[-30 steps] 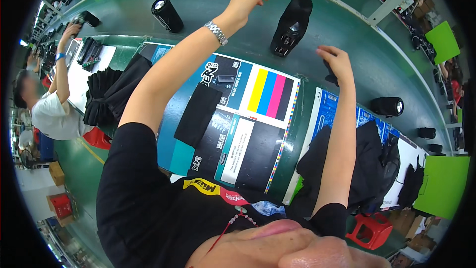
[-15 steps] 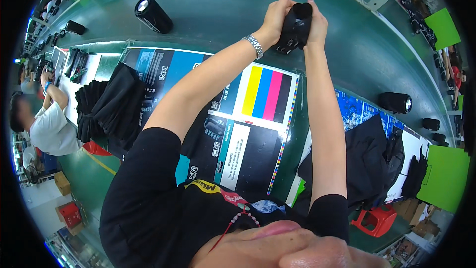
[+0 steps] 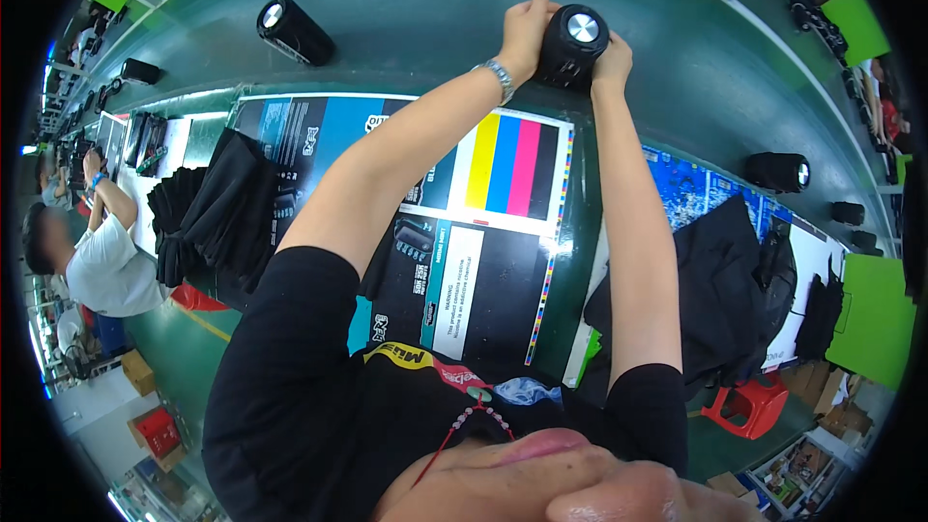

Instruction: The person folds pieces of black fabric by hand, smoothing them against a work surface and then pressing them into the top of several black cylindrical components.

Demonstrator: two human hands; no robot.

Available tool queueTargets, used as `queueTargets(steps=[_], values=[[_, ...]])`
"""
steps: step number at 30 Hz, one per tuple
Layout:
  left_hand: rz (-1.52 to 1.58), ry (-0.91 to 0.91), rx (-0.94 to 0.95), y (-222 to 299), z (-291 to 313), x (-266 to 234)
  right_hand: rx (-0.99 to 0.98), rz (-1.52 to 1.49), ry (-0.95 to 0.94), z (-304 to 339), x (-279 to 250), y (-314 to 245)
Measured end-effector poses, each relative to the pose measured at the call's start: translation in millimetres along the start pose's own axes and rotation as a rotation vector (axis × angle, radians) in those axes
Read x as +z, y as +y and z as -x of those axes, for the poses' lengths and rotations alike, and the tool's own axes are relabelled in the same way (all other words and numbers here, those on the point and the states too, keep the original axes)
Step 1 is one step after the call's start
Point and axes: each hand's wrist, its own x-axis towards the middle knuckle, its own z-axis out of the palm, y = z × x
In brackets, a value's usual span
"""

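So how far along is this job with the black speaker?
Done: the black cylinder speaker is picked up off the green belt, gripped between the left hand and right hand. In hand: it is held above the flat printed carton sheet. Left: another speaker lies on the belt, and the sheet is unfolded.

Green conveyor belt (image 3: 416, 0) with black cylindrical speakers (image 3: 295, 31), printed sheets (image 3: 483, 222).

A flat printed carton sheet (image 3: 483, 222) with yellow, cyan, magenta and black bars lay just below the grip, blue sheets (image 3: 706, 193) right of it.
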Motion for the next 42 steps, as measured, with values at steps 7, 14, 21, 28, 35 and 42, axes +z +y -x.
queueTargets(steps=[7,14,21,28,35,42], values=[[-0.264,0.012,0.212,90.2,67.0,-47.5,0.240,-0.870,-0.068,45.6,-108.2,-82.1],[-0.349,-0.403,0.078,132.2,178.1,-45.3,0.319,-0.846,-0.714,159.9,-59.7,-150.9],[-0.079,0.061,0.210,160.3,208.6,-100.8,0.393,-0.660,-0.780,209.8,-45.1,-147.4],[-0.662,-0.149,0.777,170.9,246.5,-119.9,0.533,-0.713,-0.876,246.2,-35.9,-141.5],[-1.027,-0.603,0.828,166.2,282.4,-133.3,0.373,-0.732,-1.076,257.0,-28.8,-145.3],[-0.946,-0.443,0.615,171.0,288.5,-140.4,0.425,-0.797,-0.857,277.0,-20.2,-151.0]])
